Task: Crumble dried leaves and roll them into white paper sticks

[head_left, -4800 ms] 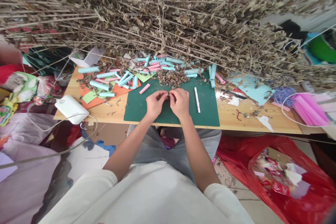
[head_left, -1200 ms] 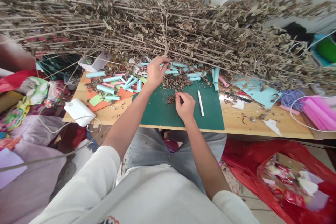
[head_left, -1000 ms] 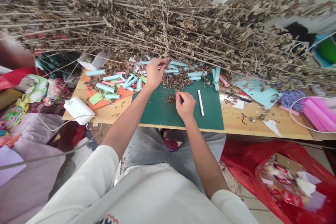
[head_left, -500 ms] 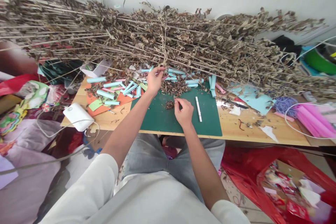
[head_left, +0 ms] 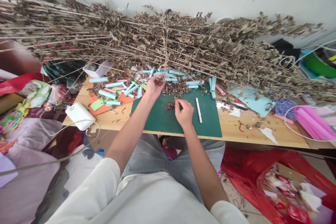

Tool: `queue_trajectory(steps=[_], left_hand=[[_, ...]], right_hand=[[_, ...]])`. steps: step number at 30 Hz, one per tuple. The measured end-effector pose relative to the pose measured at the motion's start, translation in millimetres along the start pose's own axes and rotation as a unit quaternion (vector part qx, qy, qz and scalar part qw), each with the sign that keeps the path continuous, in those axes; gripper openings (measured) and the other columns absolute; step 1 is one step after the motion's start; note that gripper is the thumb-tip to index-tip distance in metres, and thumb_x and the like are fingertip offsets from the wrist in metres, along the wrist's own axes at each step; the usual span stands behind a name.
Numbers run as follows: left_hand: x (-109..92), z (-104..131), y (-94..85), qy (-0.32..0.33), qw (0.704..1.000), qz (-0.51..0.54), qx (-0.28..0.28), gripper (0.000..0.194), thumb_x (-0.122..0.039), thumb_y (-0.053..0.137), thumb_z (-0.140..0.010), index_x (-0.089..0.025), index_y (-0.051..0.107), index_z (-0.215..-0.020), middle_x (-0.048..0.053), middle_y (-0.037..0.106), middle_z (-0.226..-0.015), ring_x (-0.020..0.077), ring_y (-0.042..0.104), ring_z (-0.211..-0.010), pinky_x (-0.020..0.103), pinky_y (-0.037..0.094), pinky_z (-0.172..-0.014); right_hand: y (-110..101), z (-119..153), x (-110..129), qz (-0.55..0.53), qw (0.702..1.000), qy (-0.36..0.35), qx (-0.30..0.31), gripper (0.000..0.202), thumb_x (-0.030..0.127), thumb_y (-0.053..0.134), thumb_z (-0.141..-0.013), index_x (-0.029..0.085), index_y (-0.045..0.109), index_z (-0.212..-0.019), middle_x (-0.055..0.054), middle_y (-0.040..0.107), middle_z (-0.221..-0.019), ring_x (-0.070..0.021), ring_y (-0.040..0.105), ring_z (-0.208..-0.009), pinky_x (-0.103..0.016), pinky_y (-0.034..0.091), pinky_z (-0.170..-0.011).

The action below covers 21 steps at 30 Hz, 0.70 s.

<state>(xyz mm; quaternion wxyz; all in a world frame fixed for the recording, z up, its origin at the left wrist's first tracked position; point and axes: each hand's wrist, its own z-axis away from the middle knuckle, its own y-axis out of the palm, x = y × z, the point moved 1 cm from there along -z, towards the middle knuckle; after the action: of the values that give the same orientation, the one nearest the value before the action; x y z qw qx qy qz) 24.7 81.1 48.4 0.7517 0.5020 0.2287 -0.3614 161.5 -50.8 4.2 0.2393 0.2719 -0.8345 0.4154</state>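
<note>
- Landmark = the green mat (head_left: 210,123). Dry stalks (head_left: 105,40) run all along behind it, FYI.
- White gadget (head_left: 80,116): well left of the mat.
- Orange paper (head_left: 127,100) + blue tubes (head_left: 107,94): left of the mat, nr its back corner.
- Left hand (head_left: 154,88): over the mat's back-left part, beside the leaf pile (head_left: 175,89). Palm tipped up, fingers loosely curled. Dark leaf stuff shows at them, can't tell if it's gripped or just behind.
- Clump (head_left: 170,105): small, abt mid-mat, in front of the pile.
- Right hand (head_left: 184,112): over the mat, just right of the clump. Thumb + index pinched tog, prob on a tiny leaf bit (head_left: 176,99); other fingers tucked in.
- White stick (head_left: 198,110): on the mat's right part, untouched.
- Black pen (head_left: 237,106): right of the mat; yarn (head_left: 285,107) further right.
- Step rn, IMO: picking thru dry leaf by hand. Next move calls for a light pinch bc the leaf looks brittle, & steady hands so crumbs don't scatter off the mat.
</note>
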Motion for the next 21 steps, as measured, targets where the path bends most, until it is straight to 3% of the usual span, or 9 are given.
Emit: queue_trajectory(steps=[4,8,14,21], left_hand=[[-1.2,8.4,-0.8,0.000,1.000,-0.008,0.006,0.021,-0.023,0.049,-0.091,-0.017,0.061,-0.075,0.004,0.065,-0.075,0.0085,0.061,-0.070,0.019,0.053,-0.067],[0.1,32.2,-9.3,-0.044,0.997,-0.028,0.060,0.004,-0.012,0.064,-0.079,-0.016,0.062,-0.079,-0.001,0.061,-0.071,0.0051,0.055,-0.061,0.017,0.048,-0.059],[19.0,78.3,-30.2,-0.101,0.986,-0.070,0.113,0.013,-0.007,0.070,-0.072,-0.013,0.063,-0.080,-0.002,0.055,-0.066,0.0018,0.046,-0.050,0.013,0.039,-0.048],[38.8,89.4,-40.0,-0.127,0.980,-0.089,0.120,0.017,-0.009,0.075,-0.070,-0.012,0.065,-0.083,-0.001,0.056,-0.066,0.0015,0.045,-0.049,0.011,0.035,-0.045]], right_hand=[[-0.9,-0.6,0.6,-0.004,1.000,0.003,-0.002,0.024,0.028,0.047,-0.094,0.019,0.068,-0.087,-0.008,0.073,-0.086,-0.0194,0.065,-0.075,-0.034,0.048,-0.077],[-2.4,-0.1,2.4,-0.016,1.000,0.004,-0.007,0.022,0.029,0.046,-0.094,0.019,0.066,-0.098,-0.008,0.070,-0.088,-0.0190,0.064,-0.077,-0.035,0.049,-0.078],[-3.2,1.7,7.1,-0.021,0.998,-0.056,0.026,0.025,0.030,0.050,-0.093,0.022,0.060,-0.115,-0.009,0.069,-0.100,-0.0212,0.064,-0.090,-0.039,0.050,-0.086],[-1.9,2.6,6.2,-0.010,0.997,-0.066,0.040,0.018,0.030,0.050,-0.096,0.022,0.066,-0.098,-0.007,0.070,-0.097,-0.0203,0.064,-0.093,-0.037,0.048,-0.086]])
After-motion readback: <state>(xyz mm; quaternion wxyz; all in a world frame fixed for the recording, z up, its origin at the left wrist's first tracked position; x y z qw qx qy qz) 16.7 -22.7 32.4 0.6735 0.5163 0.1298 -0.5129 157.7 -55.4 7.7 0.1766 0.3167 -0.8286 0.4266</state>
